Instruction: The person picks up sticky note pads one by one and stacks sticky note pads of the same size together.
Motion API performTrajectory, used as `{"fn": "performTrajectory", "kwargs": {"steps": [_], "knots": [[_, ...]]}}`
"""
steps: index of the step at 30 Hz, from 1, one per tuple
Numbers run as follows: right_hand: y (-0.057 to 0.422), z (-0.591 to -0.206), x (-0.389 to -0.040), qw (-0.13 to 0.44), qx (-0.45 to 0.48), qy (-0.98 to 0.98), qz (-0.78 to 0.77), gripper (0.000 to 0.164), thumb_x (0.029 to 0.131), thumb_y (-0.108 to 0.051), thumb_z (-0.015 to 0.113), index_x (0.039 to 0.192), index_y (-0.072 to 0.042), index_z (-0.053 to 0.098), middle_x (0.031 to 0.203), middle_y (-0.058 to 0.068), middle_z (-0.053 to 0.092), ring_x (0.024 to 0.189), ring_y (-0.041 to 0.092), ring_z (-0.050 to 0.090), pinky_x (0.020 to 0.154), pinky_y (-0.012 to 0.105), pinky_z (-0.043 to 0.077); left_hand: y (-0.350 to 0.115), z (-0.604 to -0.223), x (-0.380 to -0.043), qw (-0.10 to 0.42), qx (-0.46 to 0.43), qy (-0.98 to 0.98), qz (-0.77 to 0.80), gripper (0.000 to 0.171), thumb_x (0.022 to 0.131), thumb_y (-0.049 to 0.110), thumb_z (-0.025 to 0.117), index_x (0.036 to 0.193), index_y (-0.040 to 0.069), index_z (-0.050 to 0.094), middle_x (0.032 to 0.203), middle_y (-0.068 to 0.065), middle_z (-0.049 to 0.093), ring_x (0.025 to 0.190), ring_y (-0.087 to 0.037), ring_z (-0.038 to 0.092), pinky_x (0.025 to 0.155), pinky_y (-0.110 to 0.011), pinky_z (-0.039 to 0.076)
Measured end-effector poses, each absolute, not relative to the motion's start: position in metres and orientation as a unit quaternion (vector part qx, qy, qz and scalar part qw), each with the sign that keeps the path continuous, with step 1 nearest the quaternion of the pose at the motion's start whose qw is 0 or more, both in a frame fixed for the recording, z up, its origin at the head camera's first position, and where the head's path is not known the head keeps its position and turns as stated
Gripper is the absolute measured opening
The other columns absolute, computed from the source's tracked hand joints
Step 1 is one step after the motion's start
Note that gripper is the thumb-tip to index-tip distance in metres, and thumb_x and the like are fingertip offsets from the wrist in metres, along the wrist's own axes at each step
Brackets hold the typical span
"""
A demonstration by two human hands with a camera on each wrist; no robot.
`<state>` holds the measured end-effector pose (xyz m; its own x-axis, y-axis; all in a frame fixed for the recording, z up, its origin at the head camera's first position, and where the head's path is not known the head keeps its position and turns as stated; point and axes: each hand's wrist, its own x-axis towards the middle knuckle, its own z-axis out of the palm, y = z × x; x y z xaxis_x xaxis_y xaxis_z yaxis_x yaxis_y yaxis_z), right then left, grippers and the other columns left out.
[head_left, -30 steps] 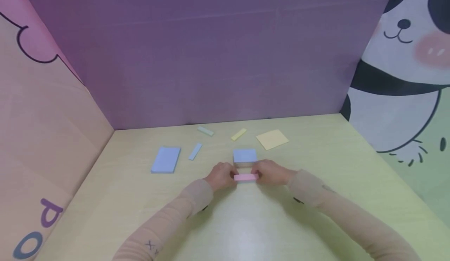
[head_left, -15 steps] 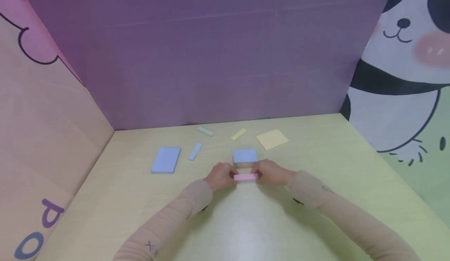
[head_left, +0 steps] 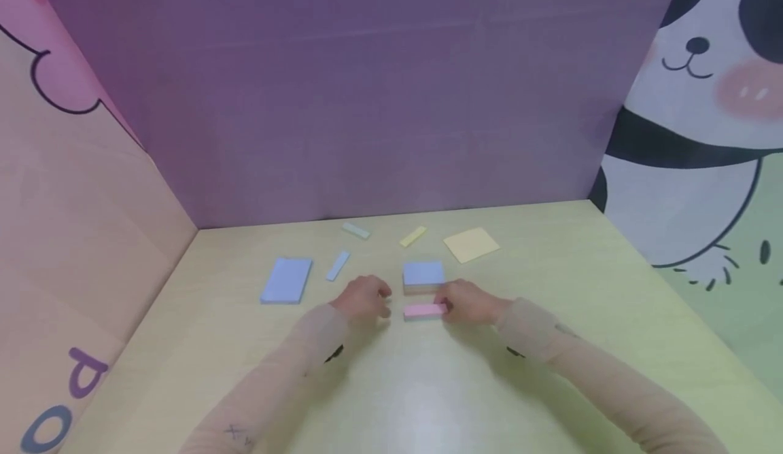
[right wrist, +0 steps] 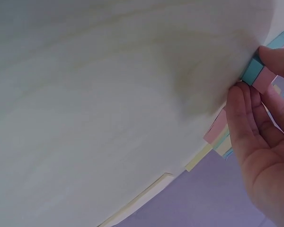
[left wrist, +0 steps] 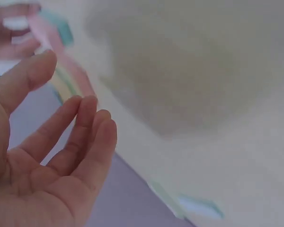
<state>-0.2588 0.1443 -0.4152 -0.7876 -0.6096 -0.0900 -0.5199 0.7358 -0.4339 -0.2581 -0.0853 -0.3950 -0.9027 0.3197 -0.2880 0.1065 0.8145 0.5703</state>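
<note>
A narrow sticky-note strip pad (head_left: 422,312), pink on top with teal beneath, lies in front of a thicker sticky-note stack (head_left: 423,274) with a blue top. My right hand (head_left: 471,302) pinches the strip pad's right end between thumb and fingers. In the right wrist view, the pad's teal layer (right wrist: 252,71) shows between the fingertips. My left hand (head_left: 362,299) is off to the left of the pad, thumb and fingers apart, nothing between them. In the left wrist view, its fingers (left wrist: 94,156) are loosely bent. Pink, yellow and teal layers (right wrist: 218,135) show along the stack's side.
A blue pad (head_left: 286,281) lies at the left. Farther back are a thin blue strip (head_left: 338,266), a pale green strip (head_left: 356,230), a yellow strip (head_left: 413,236) and a flat yellow square note (head_left: 471,245). A purple wall (head_left: 391,100) closes off the table's far edge.
My left hand has let go of the strip pad's left end and drawn away to the left, its fingers spreading. My right hand keeps its pinch on the right end.
</note>
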Motion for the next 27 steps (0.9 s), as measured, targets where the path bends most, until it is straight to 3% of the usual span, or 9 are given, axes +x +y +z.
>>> {"fn": "performTrajectory", "kwargs": {"steps": [6, 15, 20, 27], "knots": [[0.145, -0.415, -0.258, 0.109, -0.286, 0.931, -0.197, 0.02, 0.069, 0.002, 0.068, 0.086, -0.007, 0.067, 0.077, -0.003, 0.06, 0.069, 0.009, 0.049, 0.067, 0.024, 0.045, -0.116, -0.381, -0.28, 0.131, 0.1, 0.948, 0.273, 0.038, 0.079, 0.014, 0.068, 0.114, 0.002, 0.061, 0.114, -0.012, 0.062, 0.106, -0.027, 0.057, 0.092, -0.039, 0.046], [0.143, -0.416, -0.258, 0.119, -0.276, 0.931, -0.206, 0.02, 0.069, 0.001, 0.068, 0.087, -0.008, 0.068, 0.08, -0.002, 0.061, 0.072, 0.01, 0.05, 0.07, 0.026, 0.046, -0.153, -0.392, -0.308, 0.077, 0.033, 0.969, 0.232, 0.039, 0.082, 0.015, 0.063, 0.116, -0.004, 0.058, 0.118, -0.021, 0.059, 0.109, -0.037, 0.055, 0.093, -0.046, 0.045], [0.143, -0.417, -0.258, 0.117, -0.264, 0.934, -0.209, 0.021, 0.069, 0.001, 0.069, 0.087, -0.009, 0.068, 0.078, -0.003, 0.06, 0.071, 0.01, 0.05, 0.069, 0.026, 0.045, -0.161, -0.402, -0.318, 0.074, 0.002, 0.975, 0.211, 0.044, 0.08, 0.02, 0.064, 0.113, -0.007, 0.058, 0.114, -0.024, 0.06, 0.106, -0.04, 0.056, 0.091, -0.047, 0.046], [0.143, -0.416, -0.257, 0.122, -0.255, 0.935, -0.213, 0.021, 0.07, 0.0, 0.069, 0.089, -0.009, 0.068, 0.079, -0.004, 0.06, 0.072, 0.01, 0.05, 0.071, 0.028, 0.045, -0.162, -0.415, -0.324, 0.096, -0.043, 0.967, 0.231, 0.039, 0.074, 0.022, 0.068, 0.1, -0.005, 0.056, 0.093, -0.02, 0.061, 0.081, -0.029, 0.056, 0.076, -0.042, 0.051]]}}
